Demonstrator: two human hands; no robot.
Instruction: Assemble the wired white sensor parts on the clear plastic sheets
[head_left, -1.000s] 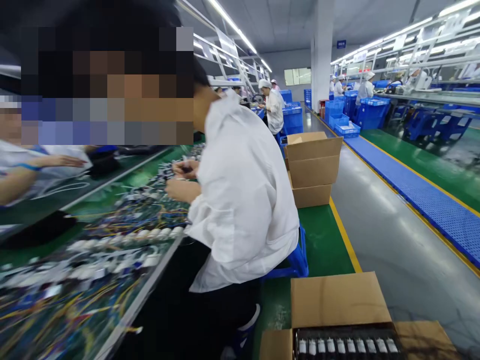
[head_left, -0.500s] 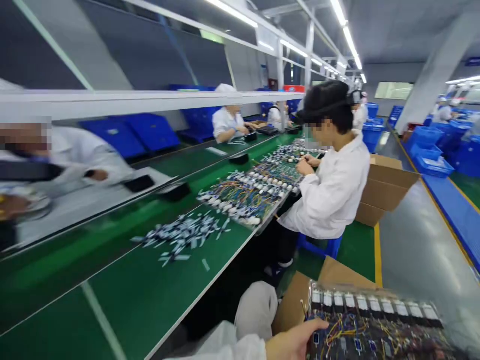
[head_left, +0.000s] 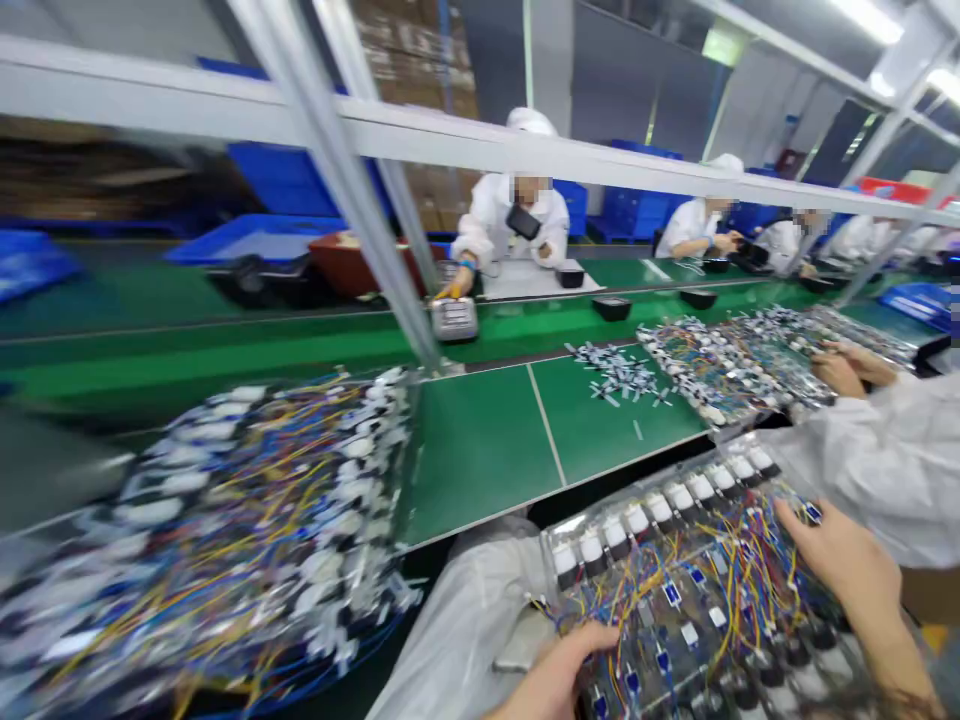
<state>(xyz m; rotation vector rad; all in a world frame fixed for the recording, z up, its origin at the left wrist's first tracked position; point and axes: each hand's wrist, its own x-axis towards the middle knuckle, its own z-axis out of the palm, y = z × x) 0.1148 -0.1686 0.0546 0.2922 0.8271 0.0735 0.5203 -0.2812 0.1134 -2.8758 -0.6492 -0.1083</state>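
Note:
A clear plastic tray [head_left: 551, 545] full of wired parts is over my lap, tilted, to the right of the green bench. White-capped parts line its far edge, with yellow, red and blue wires and small blue pieces in the middle. My left hand [head_left: 559, 672] grips its near left side, thumb over the top, other fingers hidden below. On the right side, my right hand [head_left: 847, 565] holds it with the thumb lying on the wires. Much of the tray's near side is cut off by the picture's lower edge.
Another tray of wired parts [head_left: 247, 530] lies on the green bench [head_left: 480, 450] at left, blurred. Small white strips [head_left: 619, 372] are piled farther along. A co-worker's hands [head_left: 851, 368] work over more trays at right. A metal post [head_left: 375, 220] rises beside the conveyor [head_left: 517, 322].
My view has swung left toward the bench. The tray has come up from the lower right corner to over my lap. My right hand now shows on it; the left still holds it.

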